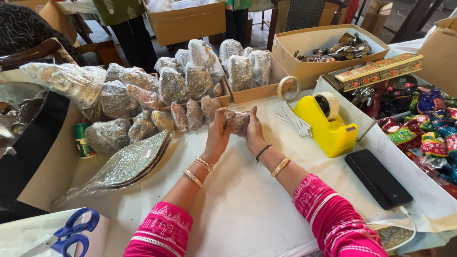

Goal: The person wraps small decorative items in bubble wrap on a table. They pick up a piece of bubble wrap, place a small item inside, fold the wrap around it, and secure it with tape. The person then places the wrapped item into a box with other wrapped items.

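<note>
Pressing a small packet (pixel 236 121) between both hands over the counter (pixel 247 200).
Left hand (pixel 218 133) and right hand (pixel 252 133) each close their grip on it; yellow tape dispenser (pixel 328 124) at three o'clock, more packets (pixel 190 114) at eleven.

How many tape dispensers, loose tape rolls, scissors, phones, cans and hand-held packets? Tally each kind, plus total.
Yellow tape dispenser: 1
Loose tape roll: 1
Blue-handled scissors: 1
Black phone: 1
Green can: 1
Wrapped packet in left hand and right hand: 1
Total: 6
</note>
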